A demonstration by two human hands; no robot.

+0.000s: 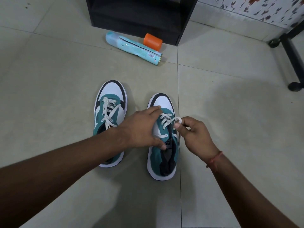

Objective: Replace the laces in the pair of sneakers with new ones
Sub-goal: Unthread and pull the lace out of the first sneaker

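Two teal, white and black sneakers stand side by side on the tiled floor, toes pointing away from me. The left sneaker (109, 102) is laced with a white lace (108, 111); my left forearm crosses over its heel. My left hand (141, 127) rests on the right sneaker (162, 155), fingers spread over its left side and tongue. My right hand (195, 135) pinches a loop of that shoe's white lace (176, 120), pulled out to the right of the eyelets.
A light blue spray can (131, 46) lies on its side beyond the shoes, with an orange cap (152, 41) next to it. A black cabinet (141, 15) stands behind. A black wheeled frame leg (292, 55) is at the far right.
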